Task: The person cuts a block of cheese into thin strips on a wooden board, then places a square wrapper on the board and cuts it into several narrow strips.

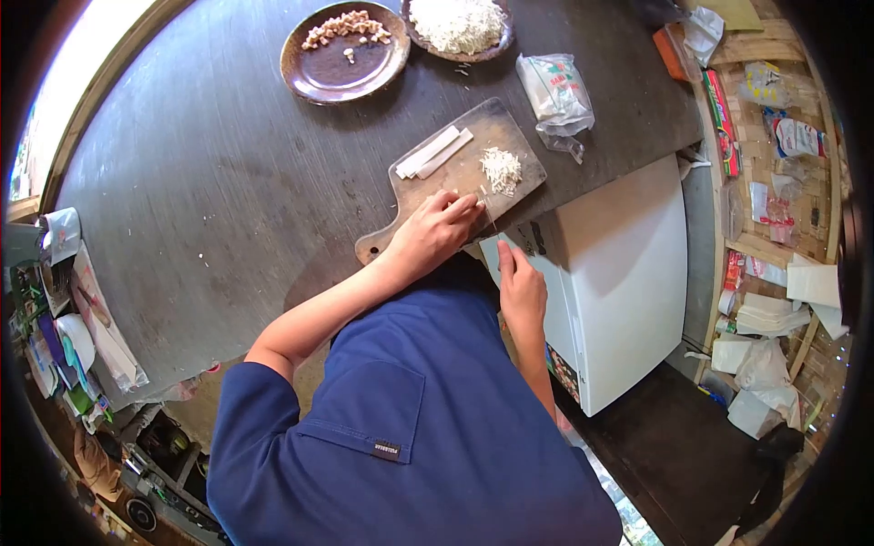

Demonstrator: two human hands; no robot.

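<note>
A wooden cutting board point(455, 187) lies at the table's near edge. My left hand point(437, 227) rests on it with curled fingers pressed together over a pale piece that is mostly covered. My right hand point(523, 289) is closed round a knife point(492, 224); its handle is hidden in the fist, and its thin blade stands beside my left fingertips. Whole white strips point(435, 153) lie side by side on the board's far left part. A small heap of finely cut white pieces point(501, 171) sits to their right, just beyond the blade.
Behind the board are a brown plate point(314, 88) with small diced pieces point(346, 29) and a dish heaped with white shreds point(457, 25). A plastic packet point(555, 91) lies right of the board. A white fridge point(624, 273) stands at the table's right edge.
</note>
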